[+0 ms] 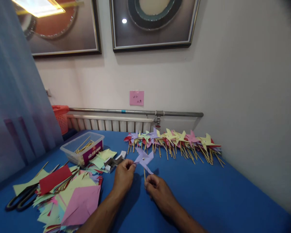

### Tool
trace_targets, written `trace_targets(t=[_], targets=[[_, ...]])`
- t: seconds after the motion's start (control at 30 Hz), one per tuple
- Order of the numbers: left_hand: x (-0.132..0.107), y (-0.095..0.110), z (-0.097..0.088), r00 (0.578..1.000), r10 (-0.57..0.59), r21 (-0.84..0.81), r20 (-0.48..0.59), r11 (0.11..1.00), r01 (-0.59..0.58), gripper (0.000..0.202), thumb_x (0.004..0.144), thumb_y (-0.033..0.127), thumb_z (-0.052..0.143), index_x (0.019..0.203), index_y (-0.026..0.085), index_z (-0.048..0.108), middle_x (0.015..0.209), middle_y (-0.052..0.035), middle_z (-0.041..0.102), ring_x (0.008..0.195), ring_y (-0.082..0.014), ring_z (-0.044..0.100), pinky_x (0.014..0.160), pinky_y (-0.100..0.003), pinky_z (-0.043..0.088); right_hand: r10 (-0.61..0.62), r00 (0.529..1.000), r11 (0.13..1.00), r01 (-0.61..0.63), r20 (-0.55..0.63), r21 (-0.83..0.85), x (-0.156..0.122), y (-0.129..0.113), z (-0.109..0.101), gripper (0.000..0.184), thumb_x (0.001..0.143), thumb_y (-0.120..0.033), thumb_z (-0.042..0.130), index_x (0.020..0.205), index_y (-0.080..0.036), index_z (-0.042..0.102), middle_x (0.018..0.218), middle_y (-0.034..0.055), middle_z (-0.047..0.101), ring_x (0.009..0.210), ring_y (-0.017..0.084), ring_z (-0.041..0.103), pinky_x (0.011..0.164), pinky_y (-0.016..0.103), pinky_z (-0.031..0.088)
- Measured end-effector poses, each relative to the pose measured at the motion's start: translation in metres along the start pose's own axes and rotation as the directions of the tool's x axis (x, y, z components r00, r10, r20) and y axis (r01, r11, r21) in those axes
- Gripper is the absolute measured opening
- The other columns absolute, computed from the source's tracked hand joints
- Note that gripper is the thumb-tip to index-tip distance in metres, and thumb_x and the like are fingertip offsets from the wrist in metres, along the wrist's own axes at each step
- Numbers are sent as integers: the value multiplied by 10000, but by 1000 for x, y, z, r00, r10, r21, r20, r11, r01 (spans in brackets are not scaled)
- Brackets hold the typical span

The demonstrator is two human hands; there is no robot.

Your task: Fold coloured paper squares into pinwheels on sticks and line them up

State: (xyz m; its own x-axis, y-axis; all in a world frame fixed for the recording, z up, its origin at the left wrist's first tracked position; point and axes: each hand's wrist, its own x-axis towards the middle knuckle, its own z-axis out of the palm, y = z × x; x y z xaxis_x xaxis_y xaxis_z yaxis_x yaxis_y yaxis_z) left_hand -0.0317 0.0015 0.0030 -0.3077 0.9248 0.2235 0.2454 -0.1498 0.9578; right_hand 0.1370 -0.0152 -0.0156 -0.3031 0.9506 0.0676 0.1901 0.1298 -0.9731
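Left hand (124, 176): thumb and fingers drawn together in a pinch at the left blade tip of a lilac pinwheel (143, 158). Right hand (158, 191): narrow pinch low on its stick (145, 175), remaining fingers curled in. The pinwheel is in front of me, between my hands, over the blue table (196, 194).

State of the piece: blades folded in, a pin showing at the hub, stick behind. It looks all but finished; whether the pin is fully tight I cannot tell.

Count so far: a long row of finished pinwheels (179, 137) lies at the far edge, yellow, lilac, pink and red among them, sticks towards me. Left over: a thick heap of cut paper (80, 204) near my left forearm, and loose sticks (83, 145) in a clear tub (72, 157). By my judgement, plenty remains.

Bearing: the lilac face looks back at me. Its long axis follows the stick, nearly upright in my view, head away, foot at my right fingers. True tilt unclear.

Further out: a small open box (113, 164) beyond my left hand, contents too small to make out; black-handled scissors (23, 197) beside the heap.
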Motion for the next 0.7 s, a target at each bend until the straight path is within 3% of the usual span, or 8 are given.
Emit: trace_targets(t=[0.17, 0.3, 0.47, 0.7], targets=[[2, -5, 6, 992, -123, -101, -2, 987, 122, 114, 719, 288, 699, 702, 209, 620, 589, 41, 562, 545, -128, 491, 558, -237, 352, 31, 999, 1000, -31, -44, 5, 1, 1, 0, 117, 815, -314, 562, 742, -227, 532, 588, -63, 502, 506, 115, 483, 507, 235, 372], [-3, -4, 15, 960, -244, -180, 138, 947, 267, 205, 677, 343, 704, 626, 200, 566, 520, 53, 515, 444, -98, 424, 482, -233, 295, 42, 994, 999, -40, -97, 29, 4, 7, -1, 142, 821, -344, 573, 747, -231, 532, 578, -66, 497, 494, 119, 485, 496, 241, 378], [-14, 0, 24, 935, -213, -206, 284, 939, 276, 255, 595, 388, 724, 654, 157, 633, 518, 39, 531, 444, -86, 410, 480, -238, 288, 14, 996, 1000, -12, -91, 20, 5, 12, 3, 142, 819, -338, 582, 745, -232, 523, 546, -78, 485, 469, 112, 463, 481, 234, 356], [-13, 3, 22, 935, -168, -165, 313, 960, 228, 237, 629, 395, 655, 607, 182, 554, 486, 37, 509, 446, -91, 403, 486, -240, 285, 52, 999, 987, -54, 14, 152, 2, 4, 7, 111, 740, -308, 582, 776, -229, 513, 547, -85, 496, 470, 105, 463, 490, 230, 352]])
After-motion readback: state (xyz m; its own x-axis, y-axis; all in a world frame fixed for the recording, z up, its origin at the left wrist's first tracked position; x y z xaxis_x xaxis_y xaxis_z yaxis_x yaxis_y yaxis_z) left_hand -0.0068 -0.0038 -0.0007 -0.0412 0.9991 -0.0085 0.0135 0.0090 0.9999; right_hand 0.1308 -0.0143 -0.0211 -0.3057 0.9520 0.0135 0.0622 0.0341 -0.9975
